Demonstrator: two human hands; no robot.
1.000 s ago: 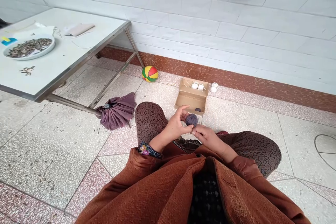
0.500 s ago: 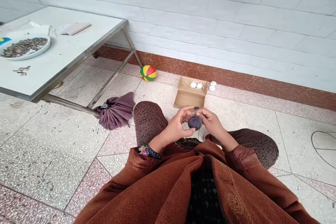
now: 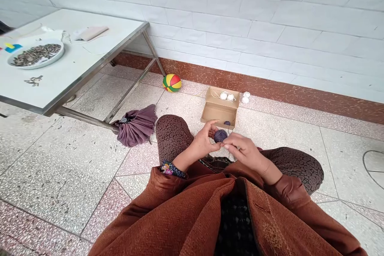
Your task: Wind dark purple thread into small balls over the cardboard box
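Between my knees, my left hand (image 3: 204, 143) holds a dark purple ball of yarn (image 3: 220, 136) with its fingers and thumb curved round it. Close against the ball's right side, my right hand (image 3: 242, 149) is closed in a pinch; the strand between its fingertips is too thin to make out clearly. Just beyond the hands stands an open cardboard box (image 3: 217, 113). A smaller dark ball of yarn (image 3: 227, 123) lies in its near part, with a strand running down from it toward my hands. White balls of yarn (image 3: 227, 96) rest on the box's opened lid.
More white balls (image 3: 245, 97) lie right of the box by the tiled wall. A striped ball (image 3: 172, 83) and a folded purple cloth (image 3: 137, 125) sit near the leg of a table (image 3: 90, 60). On that table is a tray of sunflower seeds (image 3: 37, 55).
My right hand has moved from the top of the yarn ball down to its lower right side. The small dark ball in the box shows more fully. The view has shifted slightly.
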